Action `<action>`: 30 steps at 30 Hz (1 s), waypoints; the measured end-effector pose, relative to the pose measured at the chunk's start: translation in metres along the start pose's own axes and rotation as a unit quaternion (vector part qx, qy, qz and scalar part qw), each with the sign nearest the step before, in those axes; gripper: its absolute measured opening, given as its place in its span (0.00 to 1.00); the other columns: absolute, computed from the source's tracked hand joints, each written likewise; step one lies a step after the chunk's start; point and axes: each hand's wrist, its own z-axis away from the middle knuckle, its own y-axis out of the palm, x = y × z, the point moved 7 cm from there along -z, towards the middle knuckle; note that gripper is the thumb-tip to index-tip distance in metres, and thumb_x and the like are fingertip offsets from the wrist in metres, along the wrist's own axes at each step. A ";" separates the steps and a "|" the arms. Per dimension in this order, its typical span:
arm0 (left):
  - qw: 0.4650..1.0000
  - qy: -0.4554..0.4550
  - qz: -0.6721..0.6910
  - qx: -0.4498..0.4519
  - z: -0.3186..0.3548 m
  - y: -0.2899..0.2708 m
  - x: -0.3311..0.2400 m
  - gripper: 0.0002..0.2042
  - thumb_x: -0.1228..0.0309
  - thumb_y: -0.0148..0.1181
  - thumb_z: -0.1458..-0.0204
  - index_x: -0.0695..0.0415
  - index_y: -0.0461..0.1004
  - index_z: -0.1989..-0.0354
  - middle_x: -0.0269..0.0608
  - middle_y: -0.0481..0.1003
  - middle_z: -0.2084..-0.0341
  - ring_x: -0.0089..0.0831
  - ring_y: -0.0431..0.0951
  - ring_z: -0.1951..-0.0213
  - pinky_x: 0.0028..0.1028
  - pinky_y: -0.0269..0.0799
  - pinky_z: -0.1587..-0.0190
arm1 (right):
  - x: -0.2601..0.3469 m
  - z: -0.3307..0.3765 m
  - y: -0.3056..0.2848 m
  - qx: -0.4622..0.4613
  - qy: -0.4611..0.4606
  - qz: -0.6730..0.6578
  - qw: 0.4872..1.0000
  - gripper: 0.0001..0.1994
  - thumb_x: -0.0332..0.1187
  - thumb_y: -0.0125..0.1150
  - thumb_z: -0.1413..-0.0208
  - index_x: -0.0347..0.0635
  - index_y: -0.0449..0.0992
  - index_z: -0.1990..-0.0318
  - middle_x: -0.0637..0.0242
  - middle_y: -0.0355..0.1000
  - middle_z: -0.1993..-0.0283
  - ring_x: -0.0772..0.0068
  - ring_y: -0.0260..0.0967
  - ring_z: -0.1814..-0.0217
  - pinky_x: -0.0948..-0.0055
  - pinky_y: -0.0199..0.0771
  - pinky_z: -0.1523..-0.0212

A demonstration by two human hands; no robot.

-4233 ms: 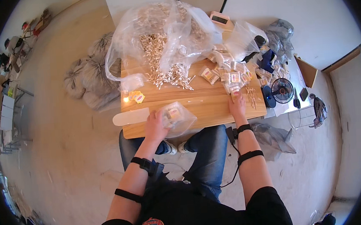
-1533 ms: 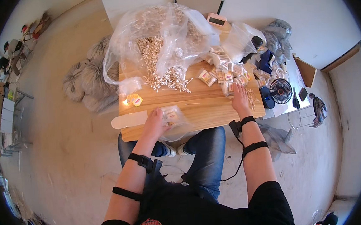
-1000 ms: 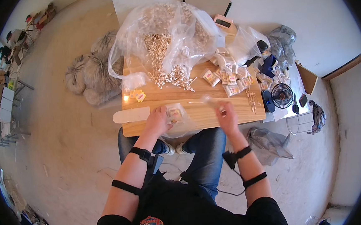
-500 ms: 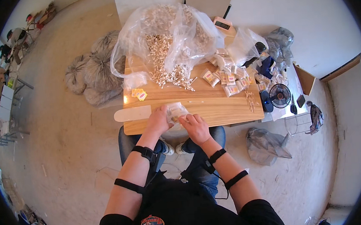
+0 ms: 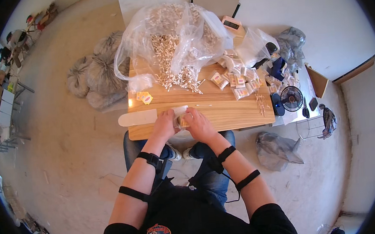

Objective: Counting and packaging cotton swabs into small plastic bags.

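Observation:
Near the front edge of the wooden table, a small clear packet of cotton swabs (image 5: 180,112) sits between my two hands. My left hand (image 5: 165,124) grips its left side, fingers curled. On the other side my right hand (image 5: 199,124) pinches it; the fingertips partly cover the packet. A single cotton swab (image 5: 203,105) lies just beyond my right hand. Farther back, loose cotton swabs (image 5: 166,59) spill from a big clear plastic bag (image 5: 214,37). Small yellow-and-white cards (image 5: 144,98) rest at the left, near a white rounded strip (image 5: 137,118).
Filled swab packets (image 5: 239,80) pile up at the table's right, with a few loose swabs (image 5: 262,104) below them. A small black fan (image 5: 291,99) stands on the side surface. Grey sacks (image 5: 106,70) sit on the floor at left; a grey bag (image 5: 278,150) lies at right.
My right hand has shifted slightly up and left, closer to my left hand. The packet's clear film, spread out before, is now gathered between my hands.

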 end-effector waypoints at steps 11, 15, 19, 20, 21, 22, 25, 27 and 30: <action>0.998 0.029 -0.044 -0.024 0.005 -0.001 -0.019 0.42 0.58 0.76 0.69 0.56 0.61 0.43 0.52 0.62 0.42 0.48 0.58 0.37 0.51 0.52 0.37 | -0.017 -0.009 0.004 0.031 0.020 -0.062 0.997 0.19 0.22 0.65 0.66 0.38 0.68 0.62 0.56 0.65 0.60 0.49 0.64 0.53 0.58 0.68 0.52; 0.999 0.039 -0.016 -0.029 0.004 0.005 -0.024 0.44 0.57 0.76 0.68 0.55 0.60 0.40 0.51 0.60 0.39 0.47 0.57 0.36 0.52 0.47 0.35 | -0.017 -0.012 0.011 0.028 0.015 -0.087 0.996 0.17 0.21 0.64 0.65 0.40 0.68 0.64 0.56 0.66 0.62 0.49 0.64 0.53 0.57 0.67 0.53; 0.999 0.035 0.013 -0.016 0.000 0.012 -0.005 0.40 0.61 0.76 0.68 0.55 0.62 0.43 0.49 0.61 0.40 0.48 0.59 0.37 0.54 0.50 0.37 | -0.023 -0.009 0.013 0.026 0.029 -0.140 0.989 0.18 0.23 0.65 0.63 0.40 0.67 0.61 0.55 0.66 0.61 0.48 0.63 0.52 0.58 0.67 0.52; 0.999 0.041 -0.005 -0.025 0.002 0.010 -0.008 0.38 0.63 0.76 0.68 0.55 0.63 0.46 0.49 0.62 0.41 0.48 0.61 0.38 0.53 0.52 0.38 | -0.028 -0.004 0.008 -0.018 0.064 -0.121 0.990 0.19 0.25 0.67 0.61 0.40 0.66 0.60 0.54 0.67 0.60 0.48 0.65 0.53 0.58 0.68 0.53; 0.998 0.047 -0.023 -0.033 0.003 0.009 -0.012 0.36 0.65 0.76 0.68 0.55 0.64 0.48 0.49 0.63 0.42 0.49 0.62 0.39 0.53 0.53 0.39 | -0.033 0.000 0.002 -0.063 0.098 -0.102 0.988 0.20 0.27 0.68 0.60 0.40 0.65 0.59 0.53 0.67 0.59 0.47 0.66 0.53 0.58 0.68 0.55; 0.998 0.048 -0.023 -0.032 0.003 0.010 -0.016 0.36 0.65 0.76 0.68 0.55 0.64 0.48 0.49 0.63 0.42 0.49 0.62 0.39 0.53 0.53 0.39 | -0.035 0.001 0.003 -0.063 0.100 -0.102 0.988 0.20 0.27 0.68 0.60 0.40 0.65 0.59 0.53 0.67 0.59 0.47 0.66 0.53 0.58 0.68 0.55; 0.994 0.069 -0.059 -0.061 0.001 0.013 -0.027 0.33 0.66 0.76 0.70 0.55 0.65 0.52 0.50 0.63 0.43 0.49 0.63 0.41 0.54 0.55 0.41 | -0.056 0.010 0.026 0.039 0.211 -0.138 0.967 0.22 0.29 0.70 0.60 0.40 0.64 0.57 0.51 0.69 0.57 0.45 0.68 0.53 0.56 0.69 0.57; 0.990 0.068 -0.082 -0.097 0.001 0.013 -0.027 0.31 0.67 0.74 0.68 0.53 0.66 0.52 0.47 0.65 0.47 0.46 0.65 0.43 0.53 0.57 0.43 | -0.057 0.014 0.031 0.011 0.258 -0.142 0.956 0.21 0.30 0.70 0.60 0.40 0.66 0.58 0.50 0.71 0.61 0.44 0.70 0.57 0.55 0.69 0.59; 0.991 0.066 -0.076 -0.083 -0.002 0.017 -0.025 0.30 0.67 0.74 0.68 0.54 0.66 0.54 0.46 0.64 0.48 0.46 0.65 0.43 0.53 0.57 0.44 | -0.050 0.015 0.032 -0.018 0.254 -0.150 0.955 0.19 0.32 0.69 0.59 0.40 0.67 0.61 0.50 0.72 0.65 0.44 0.70 0.58 0.54 0.69 0.60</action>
